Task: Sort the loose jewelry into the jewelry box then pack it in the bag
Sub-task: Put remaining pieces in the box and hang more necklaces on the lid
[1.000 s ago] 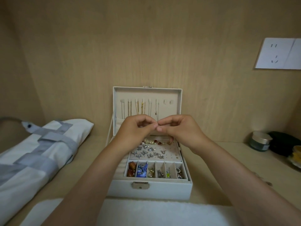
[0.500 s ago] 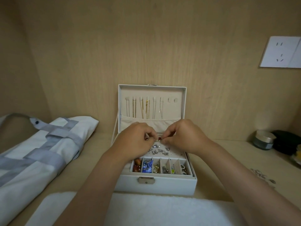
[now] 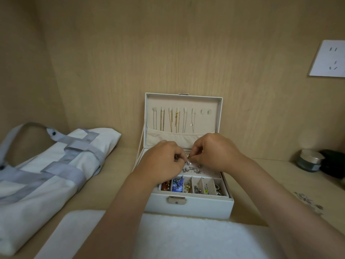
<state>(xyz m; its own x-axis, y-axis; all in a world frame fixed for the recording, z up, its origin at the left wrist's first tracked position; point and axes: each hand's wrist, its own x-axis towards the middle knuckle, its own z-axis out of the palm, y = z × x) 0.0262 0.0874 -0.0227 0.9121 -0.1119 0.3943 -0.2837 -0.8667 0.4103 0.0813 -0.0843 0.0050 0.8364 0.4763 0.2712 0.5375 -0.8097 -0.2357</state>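
Observation:
A white jewelry box (image 3: 188, 205) stands open on the wooden shelf, its lid upright with several thin chains (image 3: 172, 121) hanging inside. Small compartments along its front hold beads, rings and charms. My left hand (image 3: 161, 162) and my right hand (image 3: 214, 153) hover over the box's rear tray, fingertips almost meeting. Between them they pinch a small gold earring (image 3: 188, 156). Silver earrings (image 3: 192, 170) lie on the tray just below. A white and grey tote bag (image 3: 48, 169) lies flat to the left.
A white towel (image 3: 168, 238) lies in front of the box. Loose silver jewelry (image 3: 308, 201) is scattered on the shelf at the right. A round lidded jar (image 3: 309, 162) and a dark pouch (image 3: 334, 165) stand at the far right. A wall socket (image 3: 328, 61) is mounted above.
Both hands have come down from in front of the lid pocket to just above the rear tray, still pinching the small piece between them. The view shifted slightly.

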